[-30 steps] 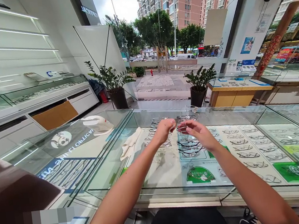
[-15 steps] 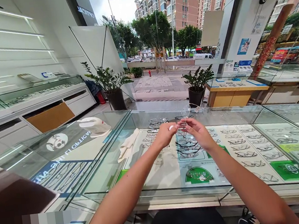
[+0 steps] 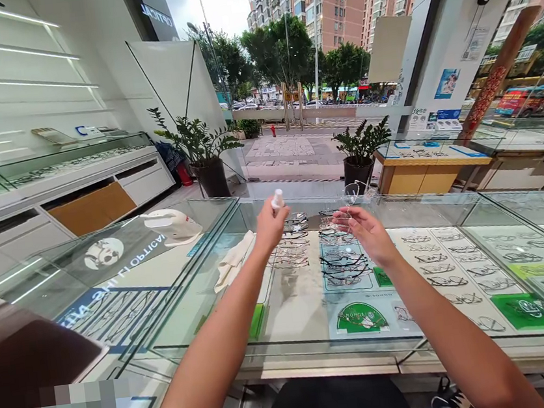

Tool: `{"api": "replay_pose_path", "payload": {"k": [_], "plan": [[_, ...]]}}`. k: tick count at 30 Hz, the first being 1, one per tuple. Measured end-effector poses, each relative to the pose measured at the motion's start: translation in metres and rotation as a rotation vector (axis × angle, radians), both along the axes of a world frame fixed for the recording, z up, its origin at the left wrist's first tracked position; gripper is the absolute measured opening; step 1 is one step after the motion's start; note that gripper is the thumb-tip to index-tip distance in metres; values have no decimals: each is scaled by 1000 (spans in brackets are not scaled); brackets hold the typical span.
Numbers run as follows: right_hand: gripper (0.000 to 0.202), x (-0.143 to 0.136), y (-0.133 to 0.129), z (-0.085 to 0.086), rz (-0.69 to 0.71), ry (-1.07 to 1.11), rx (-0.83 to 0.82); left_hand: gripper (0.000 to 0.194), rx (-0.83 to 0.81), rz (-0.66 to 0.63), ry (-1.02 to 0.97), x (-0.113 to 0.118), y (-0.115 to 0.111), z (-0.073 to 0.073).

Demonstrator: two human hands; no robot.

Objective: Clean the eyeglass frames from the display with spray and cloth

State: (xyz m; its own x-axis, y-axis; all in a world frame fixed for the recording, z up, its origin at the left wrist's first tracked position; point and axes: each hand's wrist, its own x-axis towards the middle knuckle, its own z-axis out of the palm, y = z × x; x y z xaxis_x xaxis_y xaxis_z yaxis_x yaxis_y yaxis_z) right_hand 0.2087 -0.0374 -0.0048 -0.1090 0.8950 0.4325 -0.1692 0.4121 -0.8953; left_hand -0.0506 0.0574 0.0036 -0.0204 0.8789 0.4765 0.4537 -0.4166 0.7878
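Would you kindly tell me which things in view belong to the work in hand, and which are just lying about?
In use:
small white bottle, in the left hand
eyeglasses, in the right hand
perhaps the pale cloth, untouched

Lying about:
white appliance
displayed eyeglass frames
potted plants

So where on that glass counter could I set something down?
The glass counter looks bare between the left forearm and the green half-circle sign. Farther back is crowded: the left hand grips a white bottle, the right hand eyeglasses, above rows of frames.
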Motion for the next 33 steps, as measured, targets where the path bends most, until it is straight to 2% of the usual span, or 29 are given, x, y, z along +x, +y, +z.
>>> {"api": "replay_pose_path", "payload": {"k": [2, 5, 9, 15, 20, 29, 31, 33], "plan": [[42, 4, 3, -2, -10, 0, -12, 11, -59, 210, 72, -21, 19, -3], [39, 7, 6, -5, -7, -4, -31, 19, -148, 366, 204, -49, 42, -12], [36, 8, 8, -7, 5, 3, -51, 22, -199, 427, 291, -80, 56, -23], [36, 6, 7, -8, 28, -23, -69, 27, -335, 580, 332, -108, 59, -34], [38, 5, 5, -6, 44, -26, -76, 34, -438, 642, 346, -113, 62, -38], [37, 3, 4, -4, 49, -17, -64, 37, -492, 634, 368, -109, 59, -36], [38, 2, 3, -4, 47, -21, -64, 41, -500, 629, 371, -104, 56, -33], [39, 3, 3, -3, 45, -23, -68, 54, -456, 655, 374, -94, 48, -24]]}}
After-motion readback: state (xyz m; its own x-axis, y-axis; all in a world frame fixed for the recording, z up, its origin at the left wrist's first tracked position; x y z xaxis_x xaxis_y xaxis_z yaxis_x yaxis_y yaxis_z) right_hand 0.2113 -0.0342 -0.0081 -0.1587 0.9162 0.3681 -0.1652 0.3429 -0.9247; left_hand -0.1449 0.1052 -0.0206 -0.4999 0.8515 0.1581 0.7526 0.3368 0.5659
